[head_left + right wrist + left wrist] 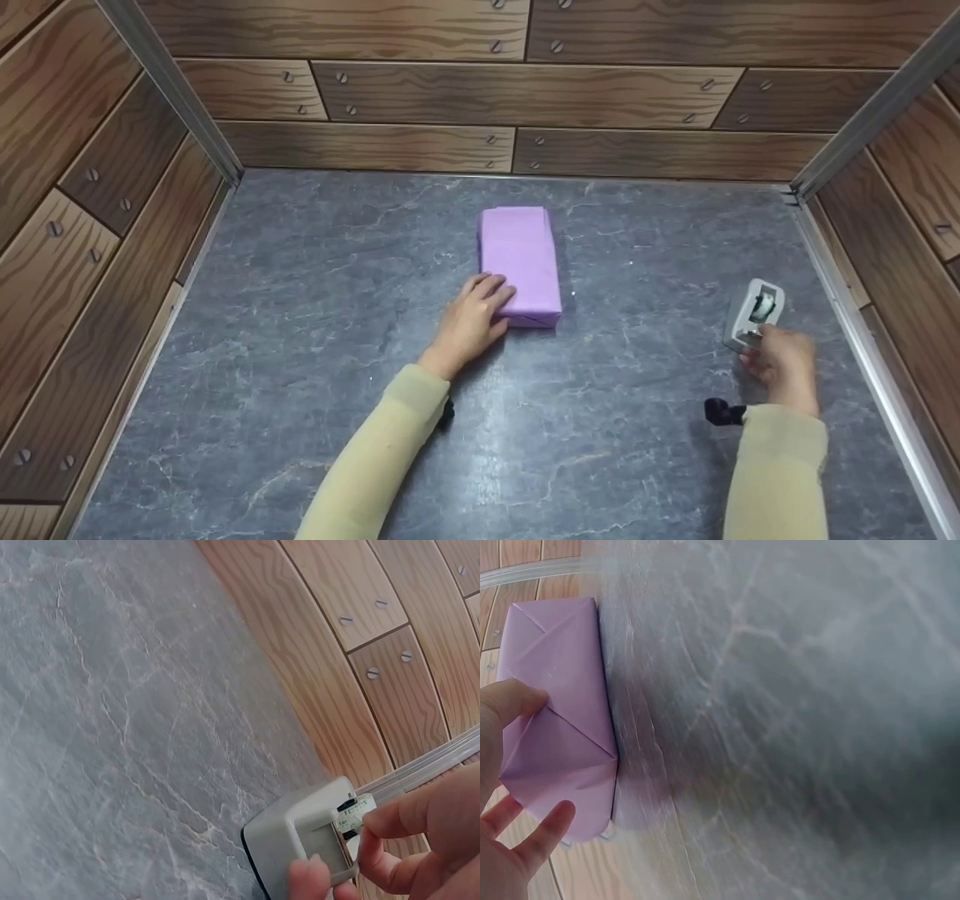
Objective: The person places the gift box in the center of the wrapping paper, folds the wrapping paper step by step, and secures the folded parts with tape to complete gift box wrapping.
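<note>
A box wrapped in light purple paper [521,255] lies lengthwise on the grey marbled surface. My left hand [469,319] rests on its near left corner, fingers loosely spread. In the left wrist view, the thumb [525,699] touches the folded paper [574,712]. To the right stands a pale grey tape dispenser [739,324] with a tape roll [763,306] inside. At its near end is my right hand [787,360]. Thumb and forefinger pinch the loose end of the tape [356,816], while another fingertip [309,877] touches the dispenser's body.
Wood-patterned panels [517,94] border the surface at the back and both sides. A metal rail [870,360] runs along the right edge, close to the right hand. A black wrist mount [724,412] sticks out from the right sleeve.
</note>
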Motion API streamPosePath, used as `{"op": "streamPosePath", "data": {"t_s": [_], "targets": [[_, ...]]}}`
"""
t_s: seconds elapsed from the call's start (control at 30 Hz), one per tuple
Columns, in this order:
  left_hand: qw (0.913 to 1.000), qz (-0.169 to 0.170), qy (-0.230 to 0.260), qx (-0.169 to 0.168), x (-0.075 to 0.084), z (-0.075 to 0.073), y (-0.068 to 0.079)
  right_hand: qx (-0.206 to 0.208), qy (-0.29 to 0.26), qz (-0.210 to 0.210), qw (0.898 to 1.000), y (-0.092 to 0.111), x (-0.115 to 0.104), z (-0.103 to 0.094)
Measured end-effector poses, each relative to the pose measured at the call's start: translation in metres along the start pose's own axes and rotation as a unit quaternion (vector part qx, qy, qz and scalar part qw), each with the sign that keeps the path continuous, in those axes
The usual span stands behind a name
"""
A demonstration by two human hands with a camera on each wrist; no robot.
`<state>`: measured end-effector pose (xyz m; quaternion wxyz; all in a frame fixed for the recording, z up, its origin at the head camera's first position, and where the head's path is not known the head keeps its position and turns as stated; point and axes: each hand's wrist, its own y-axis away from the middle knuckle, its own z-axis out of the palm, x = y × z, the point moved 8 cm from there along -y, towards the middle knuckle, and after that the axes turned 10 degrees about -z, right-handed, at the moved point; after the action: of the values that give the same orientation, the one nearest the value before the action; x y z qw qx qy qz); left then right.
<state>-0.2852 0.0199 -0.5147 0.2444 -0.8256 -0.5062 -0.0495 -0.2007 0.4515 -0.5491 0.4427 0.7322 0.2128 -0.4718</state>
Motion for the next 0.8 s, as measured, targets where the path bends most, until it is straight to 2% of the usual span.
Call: {"op": "streamPosePath", "data": {"t_s": [0.23, 0.43, 0.8], "targets": [[1.0000, -0.003, 0.001, 0.001, -0.001, 0.002, 0.001, 0.015, -0.087, 0.012, 0.996, 0.004, 0.004, -0.001], [1.0000, -0.002, 0.003, 0.004, -0.001, 0.001, 0.001, 0.010, -0.119, 0.004, 0.993, 0.006, 0.011, 0.000], [0.9999, 0.001, 0.011, 0.012, 0.001, -0.001, 0.001, -0.012, -0.156, -0.061, 0.986, 0.015, 0.015, -0.003]]}}
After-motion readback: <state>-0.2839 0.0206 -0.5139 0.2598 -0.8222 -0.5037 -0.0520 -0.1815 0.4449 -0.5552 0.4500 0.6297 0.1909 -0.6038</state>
